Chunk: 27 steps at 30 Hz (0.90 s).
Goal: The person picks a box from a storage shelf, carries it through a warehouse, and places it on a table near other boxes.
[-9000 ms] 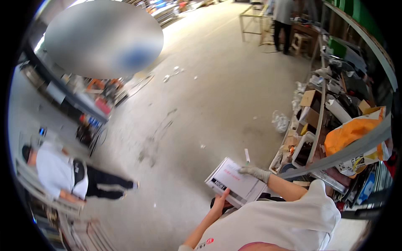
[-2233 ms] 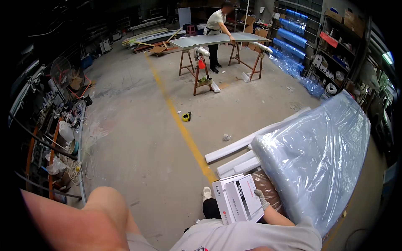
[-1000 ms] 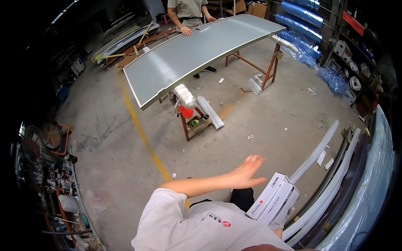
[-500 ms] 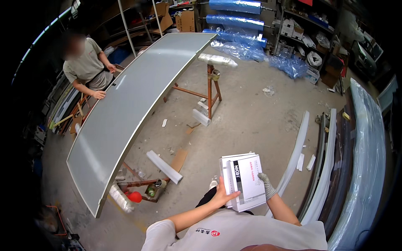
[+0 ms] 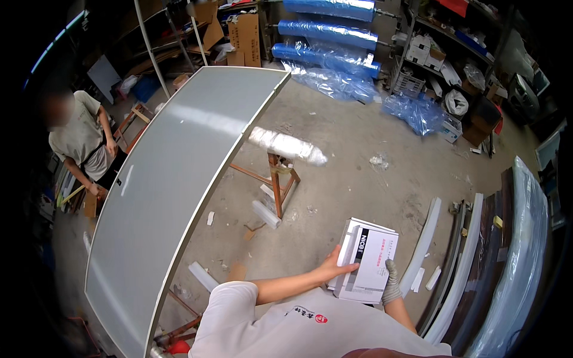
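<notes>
Two flat white cardboard boxes point(image 5: 371, 274), stacked one on the other, are held between my hands in front of my body. The upper one has a black band and red print. My left hand point(image 5: 335, 266), bare, grips their left edge with its thumb over the top face. On their right edge is my right hand point(image 5: 391, 283), in a grey knitted glove; its fingers are partly hidden by the boxes. To my left a long grey framed panel point(image 5: 173, 173) lies on trestles point(image 5: 276, 185), apart from my hands.
Beyond the panel stands another person point(image 5: 83, 137). Long wrapped profiles point(image 5: 471, 262) lie on the floor at my right. Blue film rolls point(image 5: 328, 30) hang at the back, near loaded shelves point(image 5: 441, 53). Scraps of packing point(image 5: 203, 276) litter the floor.
My view has shifted, and the panel sits lower and further left in it. The other person's hand has left the panel edge. My hands still hold the boxes.
</notes>
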Available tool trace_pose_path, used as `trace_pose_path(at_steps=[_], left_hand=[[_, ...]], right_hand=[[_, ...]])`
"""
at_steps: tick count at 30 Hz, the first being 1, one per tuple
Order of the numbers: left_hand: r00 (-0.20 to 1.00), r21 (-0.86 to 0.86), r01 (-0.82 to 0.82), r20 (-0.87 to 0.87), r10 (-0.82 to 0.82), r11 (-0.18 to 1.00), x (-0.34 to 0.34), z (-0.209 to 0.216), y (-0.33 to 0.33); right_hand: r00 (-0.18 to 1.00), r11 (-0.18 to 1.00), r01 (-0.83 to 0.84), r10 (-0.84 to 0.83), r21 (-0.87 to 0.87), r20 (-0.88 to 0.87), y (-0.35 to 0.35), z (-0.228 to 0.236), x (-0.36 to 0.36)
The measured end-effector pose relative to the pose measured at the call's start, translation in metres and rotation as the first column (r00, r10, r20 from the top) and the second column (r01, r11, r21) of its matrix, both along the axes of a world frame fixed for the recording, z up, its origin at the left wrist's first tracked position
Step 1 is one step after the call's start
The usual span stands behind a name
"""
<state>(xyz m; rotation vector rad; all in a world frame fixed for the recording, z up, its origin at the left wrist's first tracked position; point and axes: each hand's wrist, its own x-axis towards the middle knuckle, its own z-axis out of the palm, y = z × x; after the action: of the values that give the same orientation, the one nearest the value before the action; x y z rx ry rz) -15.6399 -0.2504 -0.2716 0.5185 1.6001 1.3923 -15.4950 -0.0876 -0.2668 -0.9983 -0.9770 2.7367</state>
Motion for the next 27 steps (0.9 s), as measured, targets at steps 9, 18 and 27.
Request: trace_pose_path(at_steps=[9, 18, 27], left_hand=[[0.994, 0.045, -0.021, 0.105, 0.016, 0.999, -0.218, -0.052, 0.220], [0.901, -0.058, -0.416, 0.106, 0.420, 0.908, -0.446, -0.010, 0.336], [0.838, 0.042, -0.542, 0.100, 0.536, 0.839, -0.704, -0.057, 0.404]], right_hand=[[0.995, 0.996, 0.072, -0.076, -0.056, -0.068, 0.223, -0.033, -0.221], [0.967, 0.959, -0.239, 0.221, -0.154, -0.126, 0.402, -0.015, -0.509], [0.880, 0.876, -0.472, 0.460, -0.103, -0.122, 0.484, -0.028, -0.821]])
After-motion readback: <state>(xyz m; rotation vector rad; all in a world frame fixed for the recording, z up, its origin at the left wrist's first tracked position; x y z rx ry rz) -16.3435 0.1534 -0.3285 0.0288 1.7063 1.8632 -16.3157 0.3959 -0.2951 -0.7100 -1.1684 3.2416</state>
